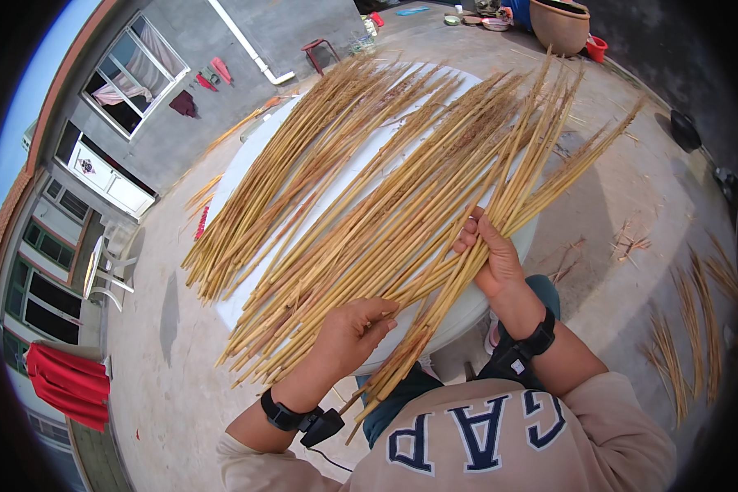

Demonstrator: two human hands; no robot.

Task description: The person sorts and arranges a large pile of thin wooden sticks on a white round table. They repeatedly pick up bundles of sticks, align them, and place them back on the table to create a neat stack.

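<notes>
Long dried yellow-brown stalks point(361, 221) with feathery brown tops lie slantwise across a round white table point(444, 339), tops toward the far side. My right hand point(496, 258) is closed around a bundle of stalks point(455, 287) at the table's near right, their cut ends hanging past the edge toward my lap. My left hand point(353, 334) rests over the near ends of the lying stalks. Its thumb and forefinger are pinched together at a stalk that crosses toward the bundle. The other left fingers are curled and partly hidden.
Loose stalk bunches point(693, 328) lie on the concrete floor at right. Far right stand a large clay pot point(559, 26) and a red bucket point(596, 47). At left are a white chair point(107, 275) and a red cloth point(70, 385). A dark red stool point(320, 56) stands by the wall.
</notes>
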